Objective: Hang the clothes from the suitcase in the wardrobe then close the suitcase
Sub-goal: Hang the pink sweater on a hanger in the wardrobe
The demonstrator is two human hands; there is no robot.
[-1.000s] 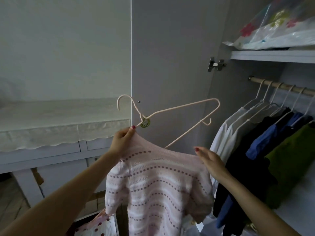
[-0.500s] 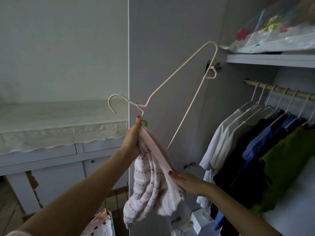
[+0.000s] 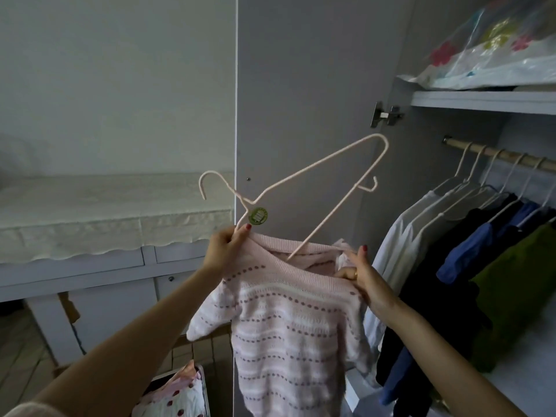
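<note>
A pink knitted sweater with rows of mauve dots (image 3: 288, 320) is held up in front of the grey open wardrobe door (image 3: 301, 85). Its collar is pinched at one side, together with the pale pink wire hanger (image 3: 304, 191), by the left hand (image 3: 224, 249), whose fingers are clamped on both. The other side of the neckline is gripped by the right hand (image 3: 365, 279), fingers curled on the knit. One hanger arm is passed into the neck opening; the other is tilted upward. A round green sticker (image 3: 258, 216) is fixed below the hook; its writing cannot be read. Dark, blue and green garments (image 3: 481, 266) are hung on the wooden rail (image 3: 499, 153) at the right. A spotted pink-and-white cloth (image 3: 177, 398) is seen at the bottom edge.
</note>
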